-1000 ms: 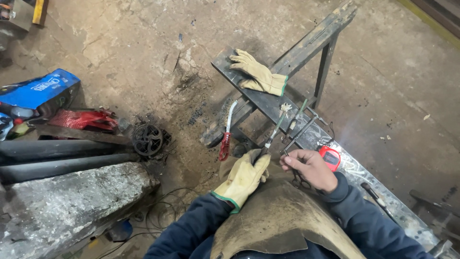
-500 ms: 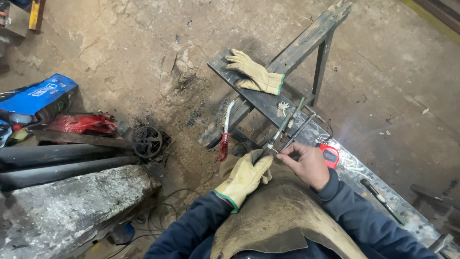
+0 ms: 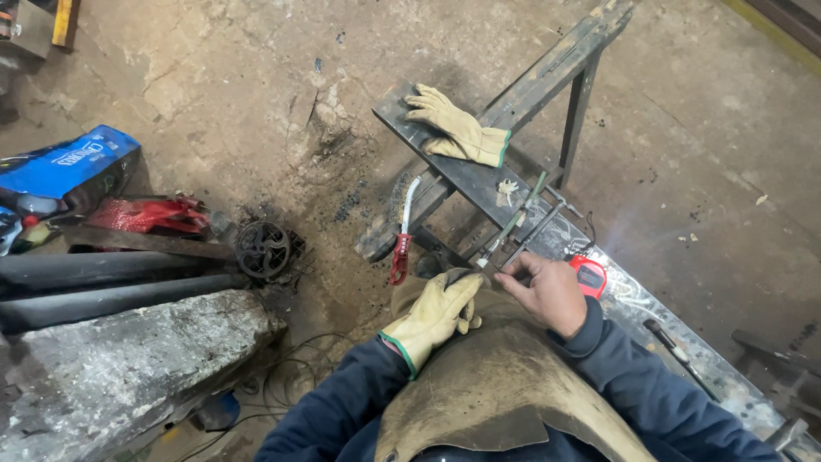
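Both hands had drawn closer together over the lap since the earlier frame, meeting at the near ends of the thin grey metal rods (image 3: pixel 520 224) lying on the long steel bench (image 3: pixel 453 171). The left hand (image 3: pixel 434 315), in a tan leather glove, curled its fingers around the rods' near end. The bare right hand (image 3: pixel 547 291) pinched the rods between thumb and fingertips. A spare tan leather glove (image 3: pixel 457 127) lay farther along the bench, a red-handled wire brush (image 3: pixel 402 229) leaned beside it, and a red tape measure (image 3: pixel 590 275) sat just beyond the right hand.
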